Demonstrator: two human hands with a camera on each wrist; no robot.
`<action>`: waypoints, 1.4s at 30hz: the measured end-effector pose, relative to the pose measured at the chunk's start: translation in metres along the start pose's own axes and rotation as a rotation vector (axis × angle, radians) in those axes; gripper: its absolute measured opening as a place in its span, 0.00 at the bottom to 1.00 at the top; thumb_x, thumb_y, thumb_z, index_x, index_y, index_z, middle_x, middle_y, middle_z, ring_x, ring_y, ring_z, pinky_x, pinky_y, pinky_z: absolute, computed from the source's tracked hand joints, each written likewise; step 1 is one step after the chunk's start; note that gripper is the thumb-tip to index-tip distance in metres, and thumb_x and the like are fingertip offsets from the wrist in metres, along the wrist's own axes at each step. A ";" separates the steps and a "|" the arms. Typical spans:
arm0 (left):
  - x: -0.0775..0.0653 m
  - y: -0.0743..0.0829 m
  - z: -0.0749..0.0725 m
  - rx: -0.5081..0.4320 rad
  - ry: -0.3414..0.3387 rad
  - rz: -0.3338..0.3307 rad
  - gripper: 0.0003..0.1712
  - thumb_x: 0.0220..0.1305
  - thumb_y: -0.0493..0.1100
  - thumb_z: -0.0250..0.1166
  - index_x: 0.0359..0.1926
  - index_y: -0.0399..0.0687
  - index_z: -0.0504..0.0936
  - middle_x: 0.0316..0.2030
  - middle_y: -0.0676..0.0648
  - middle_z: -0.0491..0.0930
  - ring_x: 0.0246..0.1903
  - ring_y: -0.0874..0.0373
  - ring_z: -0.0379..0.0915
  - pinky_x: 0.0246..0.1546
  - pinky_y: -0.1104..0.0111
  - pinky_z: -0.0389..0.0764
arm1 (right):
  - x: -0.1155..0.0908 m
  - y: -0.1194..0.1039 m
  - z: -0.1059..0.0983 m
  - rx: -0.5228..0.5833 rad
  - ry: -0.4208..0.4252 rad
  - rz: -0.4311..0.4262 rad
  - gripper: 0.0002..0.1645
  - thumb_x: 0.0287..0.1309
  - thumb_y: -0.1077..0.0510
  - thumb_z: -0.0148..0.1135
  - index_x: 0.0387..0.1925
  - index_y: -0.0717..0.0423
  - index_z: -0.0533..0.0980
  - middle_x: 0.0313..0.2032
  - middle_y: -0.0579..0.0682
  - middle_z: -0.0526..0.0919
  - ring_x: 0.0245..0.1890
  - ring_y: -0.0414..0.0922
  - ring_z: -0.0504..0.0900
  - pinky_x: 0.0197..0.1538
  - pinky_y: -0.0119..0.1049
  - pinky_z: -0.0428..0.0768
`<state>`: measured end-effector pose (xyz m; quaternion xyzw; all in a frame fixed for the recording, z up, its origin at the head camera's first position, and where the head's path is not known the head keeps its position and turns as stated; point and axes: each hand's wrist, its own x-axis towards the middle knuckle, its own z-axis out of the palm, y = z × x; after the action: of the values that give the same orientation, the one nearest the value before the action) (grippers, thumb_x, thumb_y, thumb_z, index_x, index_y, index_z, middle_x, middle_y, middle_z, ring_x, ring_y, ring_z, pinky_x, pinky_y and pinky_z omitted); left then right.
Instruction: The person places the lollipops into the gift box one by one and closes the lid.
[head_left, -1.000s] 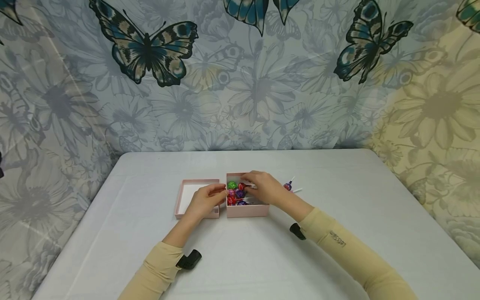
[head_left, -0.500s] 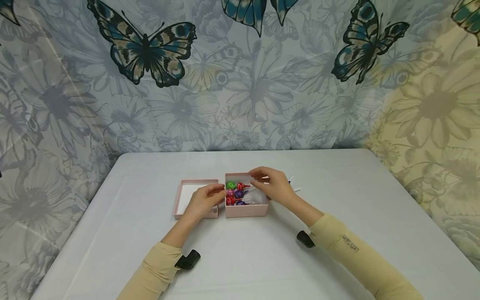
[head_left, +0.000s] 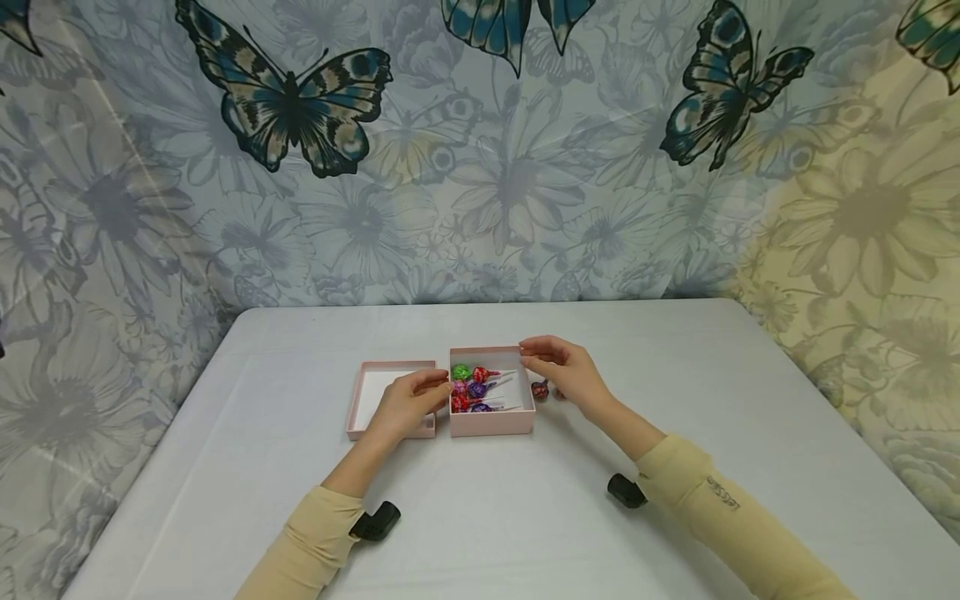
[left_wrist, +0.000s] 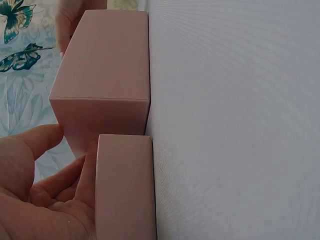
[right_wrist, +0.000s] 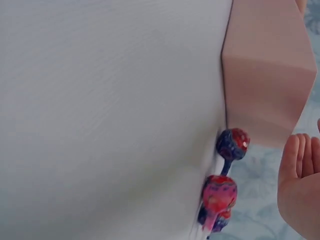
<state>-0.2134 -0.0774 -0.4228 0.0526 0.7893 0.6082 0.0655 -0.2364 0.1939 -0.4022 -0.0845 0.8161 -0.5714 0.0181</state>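
An open pink box (head_left: 491,424) holds several wrapped lollipops (head_left: 477,389), heads at its left and sticks pointing right. My left hand (head_left: 408,403) rests thumb and fingertips against the box's left wall, over the right side of a shallow pink lid (head_left: 354,400); the left wrist view shows this hand (left_wrist: 45,200) holding nothing. At the upper right rim, my right hand (head_left: 566,372) has its fingers extended and nothing in its grasp. Below that hand, outside the box, lie loose lollipops, one dark red and blue (right_wrist: 233,144), one pink (right_wrist: 219,192), another partly hidden behind it.
A white cloth covers the table (head_left: 480,517); its back edge meets a butterfly-patterned cloth backdrop (head_left: 517,183). The lid lies just left of the box. Both forearms, in beige sleeves with black wrist cameras, come in from the front.
My right hand has withdrawn from inside the box to its right rim, uncovering the lollipops and their sticks. The left hand stays in place.
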 end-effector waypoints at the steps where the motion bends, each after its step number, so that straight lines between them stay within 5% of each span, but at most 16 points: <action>1: 0.000 0.000 0.000 -0.007 -0.001 -0.003 0.22 0.66 0.43 0.65 0.58 0.37 0.78 0.46 0.41 0.84 0.43 0.51 0.83 0.42 0.66 0.85 | -0.001 0.001 -0.002 0.004 0.002 0.010 0.24 0.62 0.49 0.66 0.56 0.56 0.78 0.51 0.53 0.82 0.51 0.46 0.80 0.53 0.42 0.80; 11: 0.000 0.001 0.000 -0.007 0.001 0.002 0.23 0.66 0.43 0.65 0.58 0.36 0.78 0.47 0.39 0.83 0.43 0.50 0.83 0.43 0.64 0.85 | -0.011 0.020 -0.027 0.035 0.032 0.071 0.28 0.63 0.52 0.66 0.58 0.64 0.74 0.53 0.61 0.80 0.45 0.35 0.81 0.50 0.35 0.82; 26: 0.000 0.001 0.001 -0.009 0.001 -0.010 0.22 0.66 0.43 0.65 0.58 0.37 0.78 0.47 0.42 0.84 0.44 0.52 0.82 0.43 0.65 0.84 | -0.024 0.034 -0.056 0.062 0.060 0.063 0.28 0.64 0.55 0.64 0.59 0.69 0.72 0.55 0.67 0.77 0.46 0.39 0.81 0.54 0.40 0.81; 34: -0.001 -0.001 0.001 -0.015 0.000 0.000 0.22 0.66 0.42 0.65 0.58 0.36 0.78 0.47 0.42 0.83 0.44 0.52 0.82 0.43 0.65 0.84 | -0.024 0.040 -0.063 -0.099 0.079 0.054 0.24 0.63 0.53 0.65 0.56 0.64 0.76 0.52 0.59 0.81 0.48 0.40 0.81 0.54 0.39 0.80; 42: -0.001 0.001 0.001 -0.010 0.001 0.004 0.22 0.66 0.42 0.65 0.57 0.36 0.78 0.47 0.41 0.83 0.44 0.52 0.82 0.42 0.65 0.85 | -0.022 0.040 -0.063 -0.402 0.061 -0.119 0.14 0.59 0.61 0.67 0.48 0.60 0.81 0.46 0.55 0.84 0.47 0.53 0.81 0.52 0.46 0.82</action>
<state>-0.2125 -0.0763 -0.4220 0.0535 0.7862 0.6122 0.0645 -0.2269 0.2690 -0.4196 -0.1169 0.9074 -0.3997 -0.0575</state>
